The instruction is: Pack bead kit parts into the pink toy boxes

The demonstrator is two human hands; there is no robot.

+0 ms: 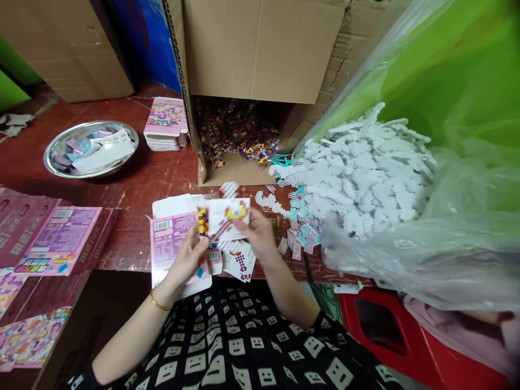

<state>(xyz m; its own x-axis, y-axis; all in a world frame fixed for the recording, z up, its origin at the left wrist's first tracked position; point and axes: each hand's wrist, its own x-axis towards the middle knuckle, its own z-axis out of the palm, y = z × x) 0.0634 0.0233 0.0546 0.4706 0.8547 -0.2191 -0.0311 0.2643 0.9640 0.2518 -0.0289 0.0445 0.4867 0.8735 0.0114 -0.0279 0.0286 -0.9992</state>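
Pinched in my left hand is a small clear bag of beads, yellow, orange and purple. My right hand grips a white printed card with a bead picture on it, held against the bag. A white pegboard with holes shows behind the card; which hand bears it I cannot tell. Beneath my hands lies a flattened pink and purple box with white flaps, partly covered. More printed cards rest at the table's front edge, below my right hand.
Bead bags fill an open carton. On the right, a clear plastic bag spills white pegboards. Small packets lie beside it. A metal bowl and stacked pink boxes stand at left, more boxes nearer.
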